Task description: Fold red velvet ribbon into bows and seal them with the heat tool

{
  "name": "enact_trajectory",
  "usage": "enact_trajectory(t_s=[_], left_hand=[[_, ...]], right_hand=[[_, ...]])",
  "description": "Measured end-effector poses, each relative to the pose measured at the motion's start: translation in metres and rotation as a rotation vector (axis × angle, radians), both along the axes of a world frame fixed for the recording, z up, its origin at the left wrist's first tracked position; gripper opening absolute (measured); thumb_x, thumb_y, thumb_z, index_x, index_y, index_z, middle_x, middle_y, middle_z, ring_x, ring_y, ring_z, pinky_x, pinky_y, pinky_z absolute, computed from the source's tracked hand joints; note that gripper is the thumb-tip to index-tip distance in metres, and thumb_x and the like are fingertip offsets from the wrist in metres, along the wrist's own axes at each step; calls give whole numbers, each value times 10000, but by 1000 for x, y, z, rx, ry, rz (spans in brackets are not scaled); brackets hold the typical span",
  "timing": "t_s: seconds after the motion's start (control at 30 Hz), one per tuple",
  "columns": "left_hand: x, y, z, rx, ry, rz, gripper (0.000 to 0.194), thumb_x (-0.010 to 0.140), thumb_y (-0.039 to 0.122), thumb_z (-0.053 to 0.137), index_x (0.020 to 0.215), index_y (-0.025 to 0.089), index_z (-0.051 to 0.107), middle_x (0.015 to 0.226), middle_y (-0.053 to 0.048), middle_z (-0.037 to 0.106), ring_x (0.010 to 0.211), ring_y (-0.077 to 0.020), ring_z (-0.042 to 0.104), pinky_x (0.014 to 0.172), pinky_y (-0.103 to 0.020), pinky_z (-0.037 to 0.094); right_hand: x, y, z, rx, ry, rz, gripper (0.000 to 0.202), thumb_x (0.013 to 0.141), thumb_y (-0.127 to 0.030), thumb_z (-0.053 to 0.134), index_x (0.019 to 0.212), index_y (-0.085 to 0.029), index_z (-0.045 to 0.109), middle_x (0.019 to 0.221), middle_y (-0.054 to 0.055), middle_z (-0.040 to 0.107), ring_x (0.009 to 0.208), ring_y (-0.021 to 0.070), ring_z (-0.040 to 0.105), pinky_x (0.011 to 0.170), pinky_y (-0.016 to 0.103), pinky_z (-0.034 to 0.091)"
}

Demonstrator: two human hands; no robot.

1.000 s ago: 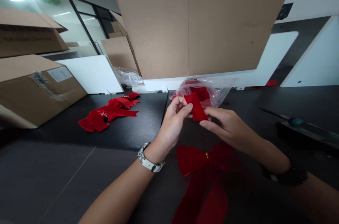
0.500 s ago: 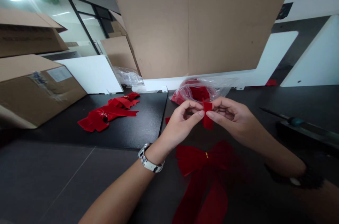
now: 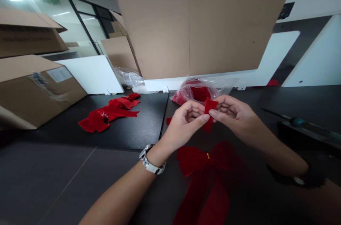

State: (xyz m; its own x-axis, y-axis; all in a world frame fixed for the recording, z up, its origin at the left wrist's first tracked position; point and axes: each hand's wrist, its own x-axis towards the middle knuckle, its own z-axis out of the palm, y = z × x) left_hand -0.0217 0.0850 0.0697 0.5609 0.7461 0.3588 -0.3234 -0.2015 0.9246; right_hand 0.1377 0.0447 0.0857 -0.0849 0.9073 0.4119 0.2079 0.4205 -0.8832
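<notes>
- Head view: the black table (image 3: 145,125) spreads under everything at hand, and the tall brown cardboard panel (image 3: 221,22) stands over its far side.
- The brown cardboard carton (image 3: 34,93), taped and labelled, sits at the far left.
- The large red velvet bow (image 3: 193,161), its middle bound with a gold tie, lies just below the two hands, long tails running toward the bottom edge.
- The bunch of red bows (image 3: 98,120) lies left of the hands, well apart from them.
- The clear plastic bag (image 3: 222,86) holds red material and rests just behind the hands.
- The slim tool with a teal collar and dark tip (image 3: 298,122) lies to the right.
- The left hand (image 3: 186,122), a white-strapped watch (image 3: 150,161) on its wrist, has its grip closed — thumb and fingers pinching the red strip.
- The right hand (image 3: 236,115), close beside it, also pinches the strip, thumb against fingers.
- The small folded red velvet strip (image 3: 210,108) is held up between both hands — above the table, in front of the bag.
</notes>
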Motion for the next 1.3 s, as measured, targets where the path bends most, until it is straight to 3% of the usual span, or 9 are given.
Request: enact_trajectory(t_s=[0.2,0.67,1.1,1.2,1.3], left_hand=[[0,-2,2,49,17,12,211,796,264,633,853,99,513,804,-20,578,709,-21,535,672,-136,453],[0,-1,2,-18,10,-37,206,788,239,642,860,90,518,795,-21,579,710,-17,540,678,-128,444],[0,-1,1,-39,62,36,270,764,297,665,849,97,507,762,-3,548,668,-16,482,657,-151,411],[-1,-2,2,-103,27,14,278,748,300,684,834,100,512,752,2,546,662,-16,480,648,-151,403],[-3,-2,2,-261,-17,-99,303,723,306,710,839,107,513,740,8,543,638,-19,496,603,-148,389]], right_hand=[[-1,5,-7,48,87,-46,302,774,-416,669,923,-203,514,797,20,580,620,112,554,569,249,502],[-2,1,-2,29,89,-46,177,788,-290,630,891,-172,550,672,-16,566,580,89,553,575,220,481],[0,3,-7,22,119,-33,180,802,-323,623,891,-189,542,658,-18,567,574,109,552,595,260,466],[-1,1,-4,-17,165,-6,172,806,-329,624,885,-200,541,637,-21,560,584,121,551,611,271,461],[-1,0,-2,-73,259,79,206,834,-382,581,935,-203,582,688,6,586,584,136,550,578,285,459]])
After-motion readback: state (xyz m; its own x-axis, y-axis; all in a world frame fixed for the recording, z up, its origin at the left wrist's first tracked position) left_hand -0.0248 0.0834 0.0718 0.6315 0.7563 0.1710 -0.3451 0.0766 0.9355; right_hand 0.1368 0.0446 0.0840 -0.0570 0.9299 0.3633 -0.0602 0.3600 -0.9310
